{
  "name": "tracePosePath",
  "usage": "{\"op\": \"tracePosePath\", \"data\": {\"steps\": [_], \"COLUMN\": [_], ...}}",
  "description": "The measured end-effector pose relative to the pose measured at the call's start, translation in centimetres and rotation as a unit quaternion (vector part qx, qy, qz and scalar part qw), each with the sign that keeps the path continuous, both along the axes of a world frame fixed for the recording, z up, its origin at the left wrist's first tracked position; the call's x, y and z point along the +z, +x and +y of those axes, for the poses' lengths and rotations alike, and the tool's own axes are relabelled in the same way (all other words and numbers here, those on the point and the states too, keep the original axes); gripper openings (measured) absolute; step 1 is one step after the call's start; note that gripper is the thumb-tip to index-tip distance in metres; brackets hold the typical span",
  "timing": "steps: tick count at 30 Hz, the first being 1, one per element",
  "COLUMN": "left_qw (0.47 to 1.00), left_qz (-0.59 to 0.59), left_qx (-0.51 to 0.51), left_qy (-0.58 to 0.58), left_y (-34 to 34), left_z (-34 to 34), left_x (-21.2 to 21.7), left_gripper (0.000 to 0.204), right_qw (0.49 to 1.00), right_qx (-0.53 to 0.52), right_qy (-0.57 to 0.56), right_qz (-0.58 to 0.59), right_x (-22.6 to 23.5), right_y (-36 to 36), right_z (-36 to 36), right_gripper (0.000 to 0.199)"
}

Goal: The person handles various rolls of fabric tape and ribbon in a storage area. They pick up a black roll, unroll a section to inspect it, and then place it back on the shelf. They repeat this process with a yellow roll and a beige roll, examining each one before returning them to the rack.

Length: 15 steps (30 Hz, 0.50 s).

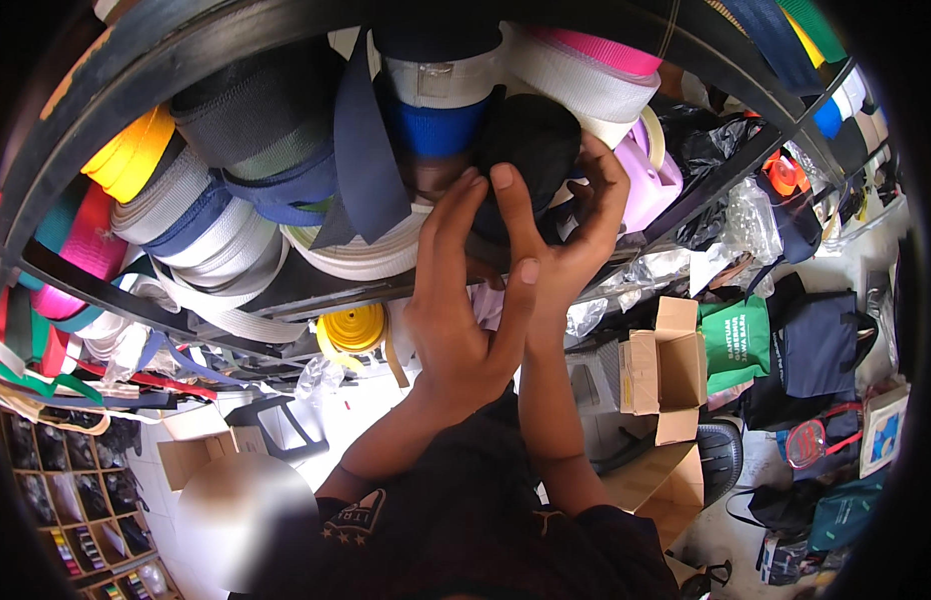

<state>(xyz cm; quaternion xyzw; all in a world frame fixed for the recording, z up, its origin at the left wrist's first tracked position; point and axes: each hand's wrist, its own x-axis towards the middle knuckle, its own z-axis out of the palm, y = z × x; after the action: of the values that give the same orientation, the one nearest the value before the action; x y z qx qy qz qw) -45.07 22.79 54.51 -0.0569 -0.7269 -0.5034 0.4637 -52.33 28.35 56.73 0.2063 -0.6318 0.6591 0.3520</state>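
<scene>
A rounded black roll (536, 140), perhaps of strap, sits among webbing rolls on the dark metal rack. My right hand (571, 240) grips it from below, thumb on its near face and fingers curled round its right side. Beside it on the left, my left hand (454, 310) reaches up with long, straightened fingers and its thumb apart. Those fingertips come close to the roll's left edge; whether they touch it I cannot tell. Left of the hands stand a blue webbing roll (441, 125), a hanging navy strap (371, 150) and a flat white webbing roll (361, 258).
A curved black rack bar (236, 30) crosses above. Below the shelf hangs a yellow roll (352, 328). A lilac plastic object (648, 185) stands right of the hands. Open cardboard boxes (676, 365), a green bag (734, 340) and a black chair (721, 455) occupy the lower right.
</scene>
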Motion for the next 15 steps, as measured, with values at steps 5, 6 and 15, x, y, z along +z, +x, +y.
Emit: {"op": "tracePosePath", "data": {"steps": [5,6,15], "left_qw": [1.000,0.999,0.991], "left_qz": [-0.006,0.004,-0.028], "left_qx": [-0.005,-0.011,-0.097], "left_qy": [-0.006,-0.031,-0.093], "left_y": [2.6,3.1,8.4], "left_z": [-0.1,0.0,-0.9], "left_x": [-0.1,-0.6,-10.5], "left_gripper": [0.053,0.046,0.023], "right_qw": [1.000,1.000,0.972], "right_qx": [-0.005,-0.002,-0.086], "right_qy": [-0.002,0.006,-0.088], "right_qz": [0.029,0.023,0.202], "right_x": [-1.1,-1.3,-6.6], "right_y": [-0.7,-0.4,2.2], "right_z": [0.1,0.4,2.0], "right_gripper": [0.064,0.063,0.031]}}
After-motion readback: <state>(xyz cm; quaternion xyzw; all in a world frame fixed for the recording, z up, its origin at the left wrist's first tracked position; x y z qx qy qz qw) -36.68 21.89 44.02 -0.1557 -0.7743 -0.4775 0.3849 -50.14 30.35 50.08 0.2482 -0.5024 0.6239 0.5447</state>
